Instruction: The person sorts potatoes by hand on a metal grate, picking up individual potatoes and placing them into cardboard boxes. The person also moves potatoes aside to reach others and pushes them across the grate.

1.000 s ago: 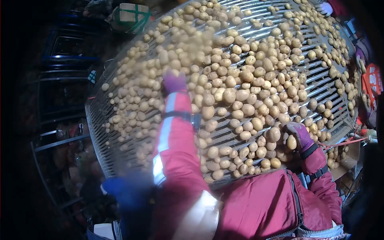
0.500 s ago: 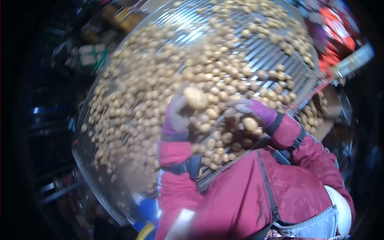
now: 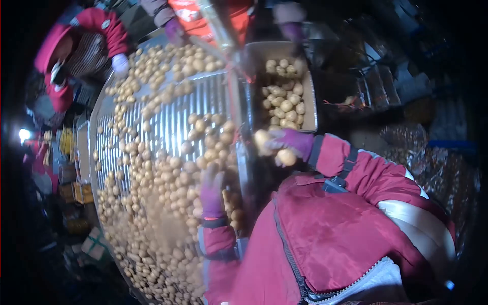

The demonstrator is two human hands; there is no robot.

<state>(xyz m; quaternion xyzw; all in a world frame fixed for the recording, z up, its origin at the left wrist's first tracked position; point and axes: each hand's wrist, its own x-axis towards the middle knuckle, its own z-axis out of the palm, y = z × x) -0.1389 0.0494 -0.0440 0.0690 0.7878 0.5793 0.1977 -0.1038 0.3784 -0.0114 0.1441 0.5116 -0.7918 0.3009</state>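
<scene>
My right hand point(image 3: 295, 144), in a purple and grey glove, is closed around potatoes beside the slatted table's edge. One potato point(image 3: 287, 157) shows under its fingers, and a blurred one point(image 3: 263, 142) is at its fingertips. Just beyond it stands a cardboard box point(image 3: 312, 101) part-filled with potatoes. My left hand point(image 3: 212, 193), gloved alike, lies over the loose potatoes point(image 3: 175, 175) on the table. Its fingers are stretched forward and somewhat smeared, and I see no potato in them.
Bare metal slats point(image 3: 173, 119) show among the potatoes. A metal rail point(image 3: 245, 168) edges the table on the box side. A co-worker in a pink hood point(image 3: 53, 48) reaches in at the far left; another in an orange apron point(image 3: 231, 20) stands at the far end.
My view has turned right, bringing the box to the upper middle. My right hand has moved off the pile past the table's edge with potatoes. The potato in my left hand no longer shows there.
</scene>
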